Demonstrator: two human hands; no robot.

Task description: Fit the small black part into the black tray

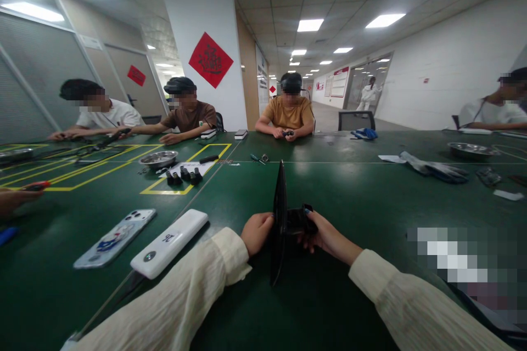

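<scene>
A thin flat black panel [280, 219] stands upright in front of me, seen nearly edge-on. My left hand [257, 233] is closed at its left face, and part of the fingers is hidden behind the panel. On the panel's right side sits a chunky black part [297, 220], which looks joined to it, though the joint is too dark to tell. My right hand [321, 235] grips this part, thumb on top and fingers underneath. To the left of my left forearm lie a white power bank [171, 244] with a cable and a phone in a patterned case [117, 237].
Several black fittings [184, 176] and a metal bowl [158, 159] occupy the green table [230, 192] ahead left. Pliers [257, 159] lie farther ahead. Gloves [436, 169] and another bowl [472, 150] are at right. Several people sit around; a co-worker's hand [16, 200] reaches in from the left.
</scene>
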